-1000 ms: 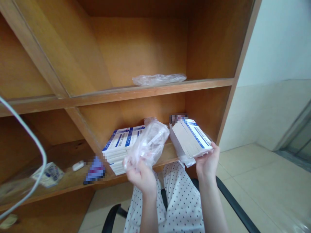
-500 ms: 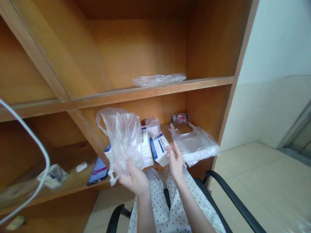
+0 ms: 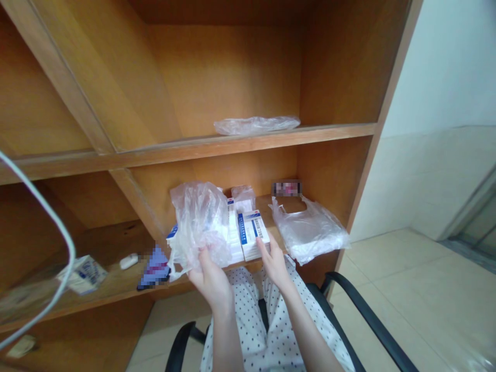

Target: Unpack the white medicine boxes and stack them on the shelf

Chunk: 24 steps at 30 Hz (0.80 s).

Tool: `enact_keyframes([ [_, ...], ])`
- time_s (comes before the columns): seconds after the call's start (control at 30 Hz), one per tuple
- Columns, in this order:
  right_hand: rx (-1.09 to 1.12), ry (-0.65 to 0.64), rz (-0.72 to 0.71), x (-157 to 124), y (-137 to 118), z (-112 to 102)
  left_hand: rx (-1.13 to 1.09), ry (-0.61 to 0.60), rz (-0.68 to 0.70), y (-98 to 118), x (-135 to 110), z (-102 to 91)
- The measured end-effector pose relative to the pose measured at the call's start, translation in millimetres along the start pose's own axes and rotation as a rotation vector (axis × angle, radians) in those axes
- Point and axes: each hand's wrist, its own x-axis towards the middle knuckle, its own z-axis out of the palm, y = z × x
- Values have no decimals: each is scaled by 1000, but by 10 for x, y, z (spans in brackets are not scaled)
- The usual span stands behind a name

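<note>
My left hand (image 3: 209, 276) is closed on the lower part of a thin clear plastic bag (image 3: 199, 222) and holds it up in front of the lower shelf. Behind the bag stands a row of white boxes with blue print (image 3: 242, 235) on the wooden shelf (image 3: 271, 204). My right hand (image 3: 273, 258) reaches to the rightmost box in that row, its fingers touching the box's lower front edge. A second clear bag with white boxes inside (image 3: 308, 230) lies on the shelf to the right.
An empty-looking clear bag (image 3: 256, 124) lies on the upper shelf. On the lower left shelf lie a small carton (image 3: 83, 274), a white oblong object (image 3: 128, 261) and a blurred dark item (image 3: 155, 266). A white cable (image 3: 46, 217) hangs at left. Black chair arms (image 3: 360, 315) flank my lap.
My right hand set the bagged boxes down on the shelf at right and moved left to the row of boxes. My left hand raised the clear bag, then lowered it slightly.
</note>
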Motion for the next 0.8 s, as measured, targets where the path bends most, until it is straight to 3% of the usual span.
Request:
enact_keyframes([
  [0.17, -57, -79, -38, -14, 96, -51, 98, -47, -42, 7, -1, -13],
  [0.8, -316, 55, 4, -69, 181, 113, 162, -70, -23, -39, 42, -58],
])
